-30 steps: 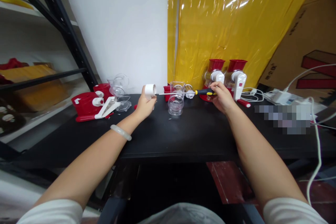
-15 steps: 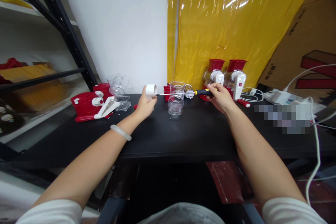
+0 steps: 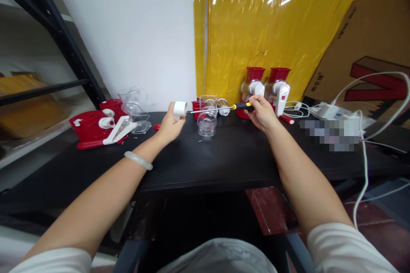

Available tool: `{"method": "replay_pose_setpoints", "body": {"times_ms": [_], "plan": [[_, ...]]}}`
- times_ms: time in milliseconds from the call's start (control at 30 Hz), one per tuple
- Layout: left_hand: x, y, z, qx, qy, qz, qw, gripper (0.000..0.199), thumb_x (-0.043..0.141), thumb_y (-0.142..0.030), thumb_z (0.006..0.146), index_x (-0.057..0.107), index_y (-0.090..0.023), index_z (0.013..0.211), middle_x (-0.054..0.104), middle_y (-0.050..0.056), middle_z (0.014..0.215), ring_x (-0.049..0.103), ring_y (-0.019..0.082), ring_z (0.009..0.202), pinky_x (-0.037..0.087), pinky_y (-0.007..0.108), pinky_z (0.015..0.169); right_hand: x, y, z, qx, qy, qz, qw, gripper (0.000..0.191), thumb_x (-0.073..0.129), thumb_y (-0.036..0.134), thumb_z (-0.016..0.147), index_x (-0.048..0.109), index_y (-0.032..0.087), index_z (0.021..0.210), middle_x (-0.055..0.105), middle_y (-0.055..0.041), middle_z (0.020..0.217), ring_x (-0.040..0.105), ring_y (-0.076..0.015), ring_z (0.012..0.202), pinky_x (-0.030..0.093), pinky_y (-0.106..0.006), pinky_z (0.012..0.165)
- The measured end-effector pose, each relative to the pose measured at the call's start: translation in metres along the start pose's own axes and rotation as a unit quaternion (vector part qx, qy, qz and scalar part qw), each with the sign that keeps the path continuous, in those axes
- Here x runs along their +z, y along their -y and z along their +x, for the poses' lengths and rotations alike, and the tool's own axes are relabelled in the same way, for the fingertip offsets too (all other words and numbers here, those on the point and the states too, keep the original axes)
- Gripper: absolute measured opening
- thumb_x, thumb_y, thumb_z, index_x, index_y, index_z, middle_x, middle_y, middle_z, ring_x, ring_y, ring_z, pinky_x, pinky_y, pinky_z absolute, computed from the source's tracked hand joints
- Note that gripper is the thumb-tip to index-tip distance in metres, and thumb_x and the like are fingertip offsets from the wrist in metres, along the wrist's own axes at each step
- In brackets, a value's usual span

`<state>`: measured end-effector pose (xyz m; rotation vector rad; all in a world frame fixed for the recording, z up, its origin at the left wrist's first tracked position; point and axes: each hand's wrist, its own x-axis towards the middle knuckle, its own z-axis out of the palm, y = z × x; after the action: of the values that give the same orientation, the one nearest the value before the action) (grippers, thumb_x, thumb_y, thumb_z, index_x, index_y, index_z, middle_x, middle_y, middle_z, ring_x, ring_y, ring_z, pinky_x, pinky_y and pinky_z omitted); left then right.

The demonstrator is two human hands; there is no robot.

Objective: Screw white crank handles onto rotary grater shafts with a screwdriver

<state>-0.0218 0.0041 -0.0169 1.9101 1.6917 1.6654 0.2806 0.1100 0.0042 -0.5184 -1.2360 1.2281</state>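
Over the open near stretch of the black table (image 3: 224, 162), my left hand (image 3: 171, 126) is closed round the white cylinder (image 3: 180, 110); my right hand (image 3: 262, 113) pinches the screwdriver (image 3: 242, 106), its tip at the cylinder. Clear plastic parts (image 3: 207, 123) stand just beyond the shaft, red-and-white machines (image 3: 92, 126) far left.

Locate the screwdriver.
In the head view, the screwdriver is in the right hand, pointing left toward the white cylindrical part in the left hand.
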Motion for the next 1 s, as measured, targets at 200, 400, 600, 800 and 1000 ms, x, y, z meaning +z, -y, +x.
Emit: {"method": "replay_pose_setpoints", "body": {"times_ms": [200,400,600,800,1000], "plan": [[-0.001,-0.004,-0.001,-0.005,0.007,0.026,1.0,0.03,0.055,-0.018,0.075,0.05,-0.023,0.104,0.056,-0.002,0.078,0.056,0.014,0.063,0.049,0.03,0.066,-0.002,-0.004,0.002,0.002,-0.025,-0.025,0.999,0.036,0.08,0.038,0.062,0.05,0.022,0.075,0.052,0.0052,0.072,0.052,-0.008,0.062,0.05,-0.021,0.054],[-0.006,-0.005,-0.002,-0.036,0.045,0.084,0.995,0.028,0.058,-0.019,0.073,0.052,-0.023,0.1,0.059,-0.001,0.071,0.059,0.018,0.064,0.047,0.031,0.065,-0.007,-0.007,0.004,0.011,-0.045,-0.083,0.995,0.028,0.074,0.034,0.063,0.052,0.021,0.075,0.053,0.0046,0.071,0.053,-0.0073,0.058,0.048,-0.02,0.049],[-0.012,0.0,0.002,-0.063,0.103,0.155,0.981,0.032,0.057,-0.023,0.073,0.055,-0.023,0.104,0.064,0.0,0.075,0.062,0.02,0.066,0.046,0.031,0.066,-0.014,-0.008,0.008,0.006,-0.071,-0.181,0.981,0.022,0.07,0.031,0.066,0.052,0.022,0.074,0.05,0.0054,0.062,0.052,-0.0096,0.053,0.049,-0.023,0.046],[-0.01,0.018,0.008,-0.065,0.172,0.215,0.959,0.029,0.06,-0.024,0.072,0.058,-0.023,0.1,0.071,0.006,0.091,0.066,0.025,0.082,0.046,0.032,0.074,-0.017,-0.01,0.009,0.001,-0.08,-0.245,0.966,0.016,0.068,0.026,0.065,0.053,0.022,0.071,0.053,0.0035,0.06,0.056,-0.0133,0.053,0.053,-0.028,0.048],[0.002,0.018,0.018,-0.027,0.23,0.185,0.955,0.044,0.052,-0.011,0.061,0.057,-0.019,0.104,0.068,0.007,0.096,0.063,0.023,0.085,0.046,0.032,0.076,-0.014,-0.009,0.006,0.0,-0.097,-0.273,0.957,0.015,0.066,0.025,0.065,0.053,0.022,0.071,0.054,0.0033,0.059,0.056,-0.0141,0.054,0.051,-0.027,0.05]]}}
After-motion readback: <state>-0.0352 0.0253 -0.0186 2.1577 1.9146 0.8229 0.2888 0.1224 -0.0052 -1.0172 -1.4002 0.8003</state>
